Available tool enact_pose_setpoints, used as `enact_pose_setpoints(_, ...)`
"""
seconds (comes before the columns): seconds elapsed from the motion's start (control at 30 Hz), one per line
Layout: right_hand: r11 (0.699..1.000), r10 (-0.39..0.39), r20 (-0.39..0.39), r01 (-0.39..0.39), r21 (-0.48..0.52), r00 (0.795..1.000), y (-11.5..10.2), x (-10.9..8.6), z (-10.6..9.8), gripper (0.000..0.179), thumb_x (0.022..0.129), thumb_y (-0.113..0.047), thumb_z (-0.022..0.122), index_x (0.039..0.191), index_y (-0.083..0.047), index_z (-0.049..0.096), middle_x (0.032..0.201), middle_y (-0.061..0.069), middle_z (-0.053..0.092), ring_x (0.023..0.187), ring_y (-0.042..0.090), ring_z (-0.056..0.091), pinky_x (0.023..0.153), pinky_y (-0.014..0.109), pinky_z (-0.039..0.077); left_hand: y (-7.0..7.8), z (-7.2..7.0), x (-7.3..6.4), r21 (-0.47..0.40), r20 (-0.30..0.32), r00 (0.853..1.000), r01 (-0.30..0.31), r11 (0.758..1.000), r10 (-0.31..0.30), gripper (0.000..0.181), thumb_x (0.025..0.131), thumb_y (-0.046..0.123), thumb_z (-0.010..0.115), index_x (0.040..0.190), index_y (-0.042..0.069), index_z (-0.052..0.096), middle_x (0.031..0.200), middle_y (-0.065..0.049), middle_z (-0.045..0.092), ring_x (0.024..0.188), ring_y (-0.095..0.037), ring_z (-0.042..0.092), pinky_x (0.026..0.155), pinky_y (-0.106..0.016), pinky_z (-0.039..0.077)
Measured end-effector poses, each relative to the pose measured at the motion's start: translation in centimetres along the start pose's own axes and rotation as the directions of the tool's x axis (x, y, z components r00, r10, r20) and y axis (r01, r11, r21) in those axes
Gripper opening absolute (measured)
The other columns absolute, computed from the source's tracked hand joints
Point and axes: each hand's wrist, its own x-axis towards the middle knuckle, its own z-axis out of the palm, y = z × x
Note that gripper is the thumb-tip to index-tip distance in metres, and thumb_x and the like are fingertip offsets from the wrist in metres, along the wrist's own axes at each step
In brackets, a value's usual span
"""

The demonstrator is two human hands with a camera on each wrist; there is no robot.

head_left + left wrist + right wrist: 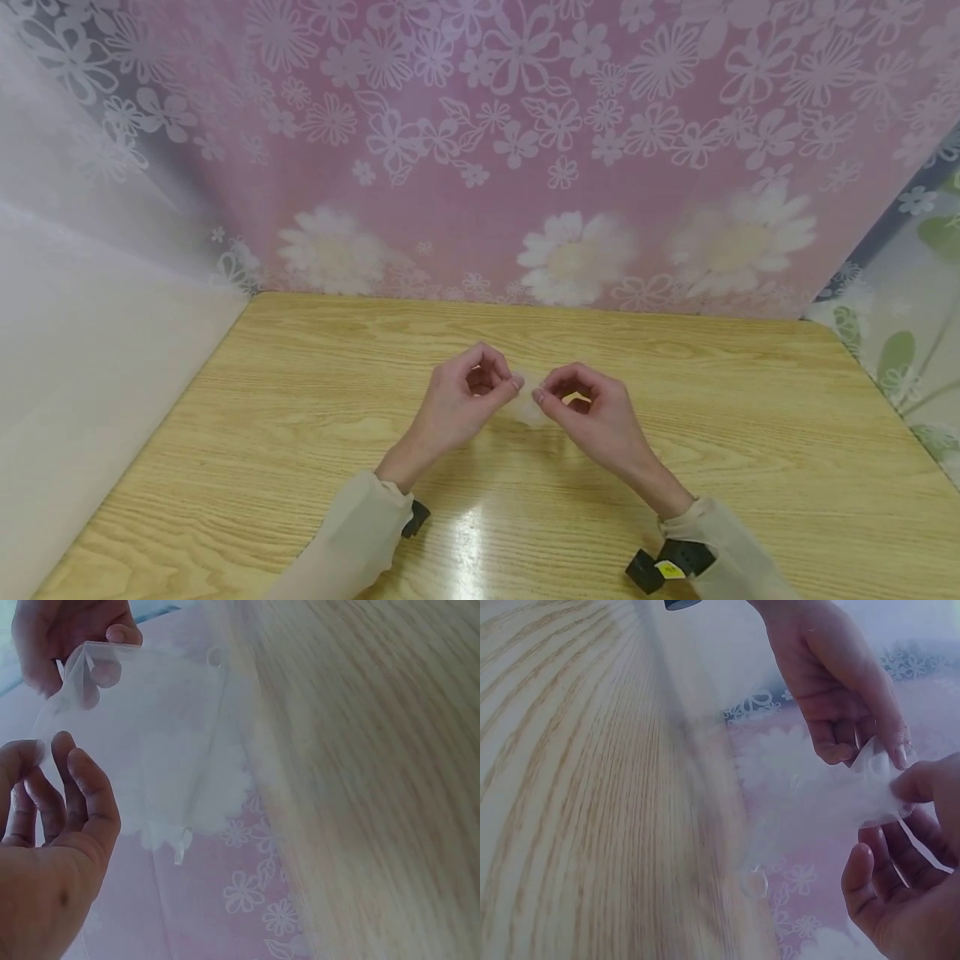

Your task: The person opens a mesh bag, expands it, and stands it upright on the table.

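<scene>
Pink curtain cloth (450,192), printed with white flowers and large pale daisies (573,254), hangs behind a wood-grain table (300,417). Over the middle of that table, held up in the air between two hands, is a thin, see-through sheet (150,727), so clear that the curtain's pattern shows through it; whether it is plastic film or a sheer pouch I cannot tell. Seen from the left wrist, a small pale loop (215,656) sits at one corner and a short whitish tab (180,847) hangs from another. The left hand (461,396) pinches one part of its upper edge between thumb and forefinger, the other fingers bent. The right hand (596,417) pinches the same edge just beside it, thumb against forefinger, and the two sets of fingertips stand near each other but apart. From the right wrist the sheet looks bunched and creased around the fingers, and its lower part is blurred. Both forearms wear cream sleeves (348,533), and a black device (415,518) shows at the left wrist; a larger black mount (678,554) at the right one carries a yellow label (670,570). Near the front, between the arms, a bright reflection (467,550) lies on the tabletop. White sheeting (112,333) borders the left side, and leaf-patterned cloth (900,367) the right.
</scene>
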Motion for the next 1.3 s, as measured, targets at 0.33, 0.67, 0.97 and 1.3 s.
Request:
enact_pose_setpoints(0.33,1.000,-0.021,-0.009,0.021,0.007,1.000,0.0,0.0,0.1,0.006,0.092,0.001,0.069,0.095,-0.002,0.066,0.089,0.010,0.065,0.078,0.010,0.061,0.062,0.022,0.052,0.1,0.0,-0.1,0.041,-0.011,0.998,-0.064,0.997,0.064,0.006,0.094,0.006,0.070,0.095,0.009,0.065,0.081,-0.004,0.064,0.070,-0.010,0.060,0.065,-0.021,0.053)
enact_pose_setpoints(0.67,1.000,-0.010,-0.023,0.009,-0.029,1.000,0.2,0.0,0.0,0.010,0.092,-0.005,0.075,0.100,-0.008,0.071,0.091,0.007,0.069,0.077,0.008,0.062,0.060,0.021,0.050,0.8,-0.9,0.1,0.214,0.080,0.997,-0.021,0.977,0.004,0.012,0.094,0.020,0.074,0.105,0.017,0.070,0.092,0.000,0.061,0.080,-0.012,0.064,0.073,-0.025,0.058)
enact_pose_setpoints(0.97,0.990,0.019,-0.081,-0.030,-0.137,0.997,-0.3,0.1,-0.1,0.011,0.094,-0.022,0.076,0.102,-0.014,0.074,0.091,0.002,0.072,0.078,0.008,0.063,0.060,0.023,0.051,0.6,-0.7,0.0,0.176,-0.030,1.000,0.005,0.984,0.000,0.006,0.095,0.013,0.072,0.095,0.017,0.066,0.082,0.002,0.063,0.071,-0.013,0.061,0.063,-0.023,0.052)
enact_pose_setpoints(1.3,0.990,0.076,-0.110,-0.088,-0.111,0.991,-0.2,0.1,0.3,0.013,0.092,-0.020,0.079,0.100,-0.012,0.073,0.086,0.005,0.069,0.075,0.013,0.065,0.064,0.023,0.056,0.1,0.0,-0.1,0.101,-0.098,0.995,-0.025,0.995,0.035,0.010,0.095,0.012,0.072,0.090,0.014,0.063,0.080,-0.001,0.063,0.069,-0.012,0.061,0.066,-0.024,0.056)
